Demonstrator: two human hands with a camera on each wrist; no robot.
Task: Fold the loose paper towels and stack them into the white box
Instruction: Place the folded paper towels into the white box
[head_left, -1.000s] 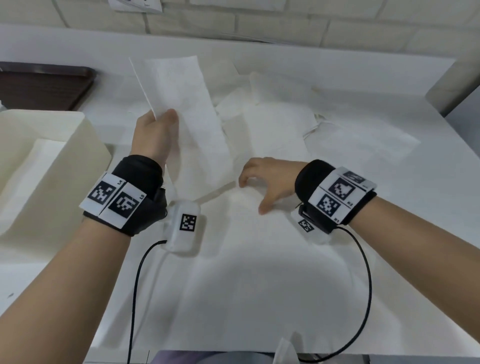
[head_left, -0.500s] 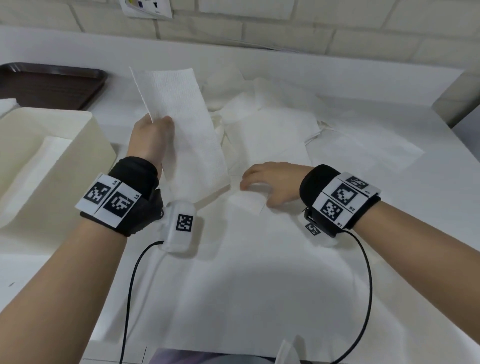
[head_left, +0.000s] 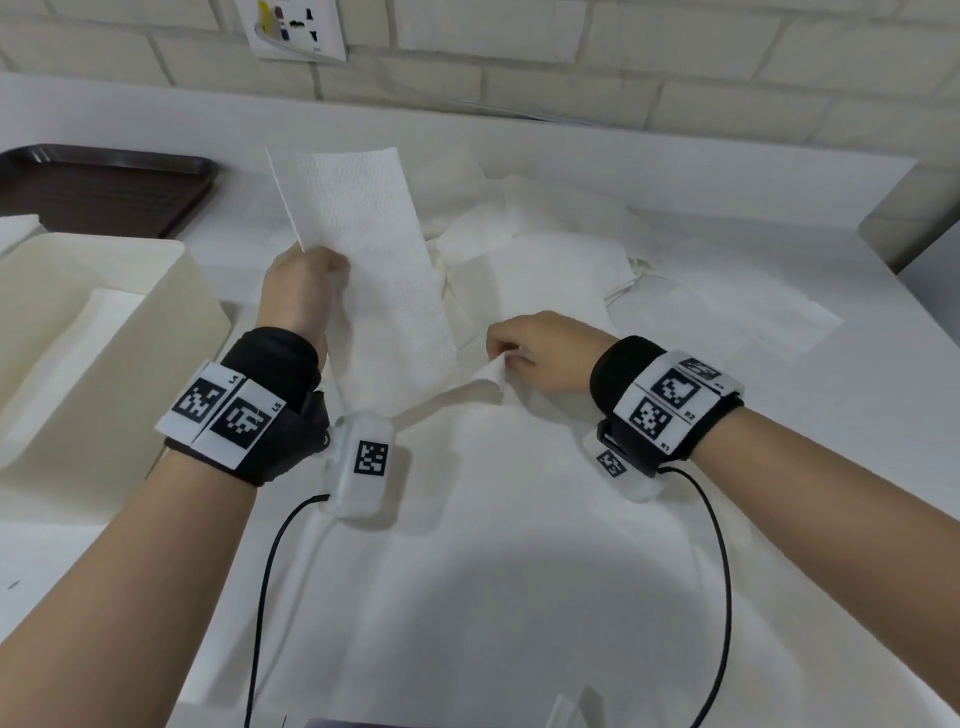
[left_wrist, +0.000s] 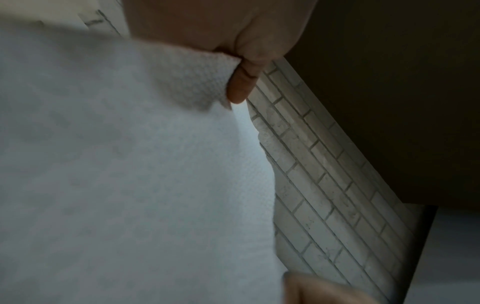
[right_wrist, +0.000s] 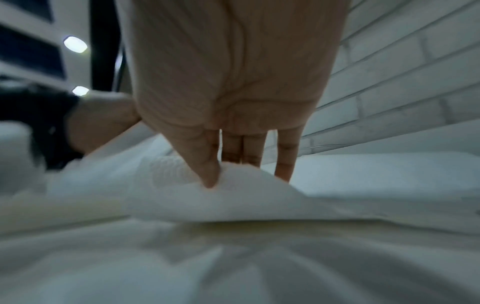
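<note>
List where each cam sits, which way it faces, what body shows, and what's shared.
Head: above, facing down at the table; both forearms, left hand, right hand.
Left wrist: under the left hand, facing up at the held paper towel.
Right wrist: low, facing along the right hand pinching a second towel.
Shared: each wrist view's towel appears in head.

The held towel (head_left: 363, 260) is a long white embossed strip, folded narrow, raised nearly upright over the table with its top edge tipped toward the wall; it is gripped at its left edge, about midway up. Its lower end reaches the table, where one corner (head_left: 488, 376) is pinched and lifted. The loose towels (head_left: 550, 260) lie flat and overlapping in a pile behind it, toward the wall, with further sheets (head_left: 727, 312) spread to the right. The box (head_left: 130, 338) stands open at the left, cream-white, with folded towels (head_left: 67, 343) lying inside.
</note>
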